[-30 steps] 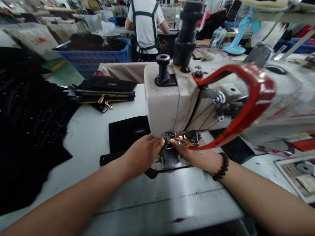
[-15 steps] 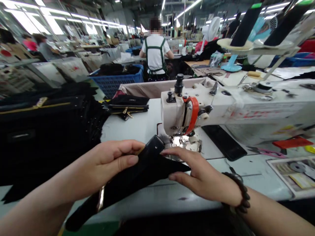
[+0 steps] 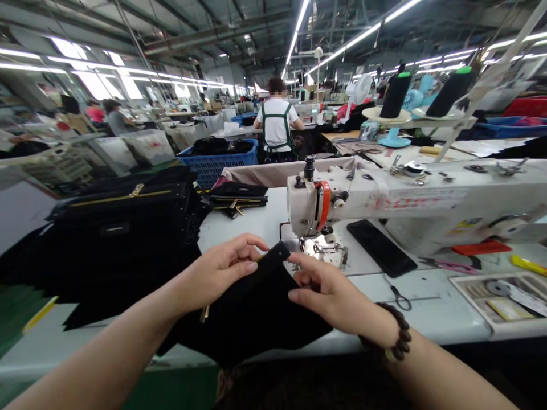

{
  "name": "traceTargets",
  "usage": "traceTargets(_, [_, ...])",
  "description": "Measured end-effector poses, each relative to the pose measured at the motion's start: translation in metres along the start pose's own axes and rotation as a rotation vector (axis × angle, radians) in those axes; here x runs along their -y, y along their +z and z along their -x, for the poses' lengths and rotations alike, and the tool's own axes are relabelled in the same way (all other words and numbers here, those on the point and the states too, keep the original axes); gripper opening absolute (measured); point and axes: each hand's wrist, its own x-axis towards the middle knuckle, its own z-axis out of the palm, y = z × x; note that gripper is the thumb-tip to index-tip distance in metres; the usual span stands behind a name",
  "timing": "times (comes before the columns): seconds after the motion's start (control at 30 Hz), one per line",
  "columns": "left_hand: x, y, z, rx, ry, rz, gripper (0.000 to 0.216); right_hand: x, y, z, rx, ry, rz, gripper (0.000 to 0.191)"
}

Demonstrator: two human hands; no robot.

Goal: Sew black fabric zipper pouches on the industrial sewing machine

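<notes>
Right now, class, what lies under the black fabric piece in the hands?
The pale table shows past the edges of the black fabric piece; whatever lies directly beneath is covered from view.

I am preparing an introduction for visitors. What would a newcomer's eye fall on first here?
Probably the black fabric piece, front and centre, pinched in the left hand with the right hand at its edge. Beyond the hands, to the right, stands the white sewing machine with its orange-red part. At the left rises a black heap with a gold zip.
</notes>
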Motion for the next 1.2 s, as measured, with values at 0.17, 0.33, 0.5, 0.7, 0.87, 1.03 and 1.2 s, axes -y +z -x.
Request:
traceTargets(0.17, [-0.003, 0.002, -0.001, 0.082, -0.053, 0.064, 0.025, 0.004, -0.001, 0.003, 0.083, 0.065, -0.077, 0.042])
traceTargets(0.33, [-0.001, 0.005, -0.003, 0.112, -0.106, 0.144, 0.025, 0.003, -0.001, -0.001, 0.113, 0.055, -0.155, 0.026])
traceTargets(0.5, [0.004, 0.007, -0.005, 0.124, -0.176, 0.245, 0.026, -0.002, 0.003, -0.003, 0.121, 0.096, -0.360, 0.022])
traceTargets(0.7, [0.015, 0.008, -0.008, 0.145, -0.202, 0.309, 0.029, -0.009, 0.005, -0.006, 0.041, 0.085, -0.448, 0.015])
traceTargets(0.87, [0.022, 0.009, -0.013, 0.133, -0.218, 0.342, 0.031, -0.016, 0.006, -0.008, -0.072, 0.120, -0.405, 0.010])
traceTargets(1.03, [0.028, 0.009, -0.017, 0.117, -0.241, 0.377, 0.030, -0.022, 0.008, -0.009, -0.079, 0.157, -0.446, 0.013])
traceTargets(1.2, [0.035, 0.009, -0.020, 0.144, -0.238, 0.398, 0.029, -0.025, 0.008, -0.010, -0.073, 0.178, -0.509, 0.017])
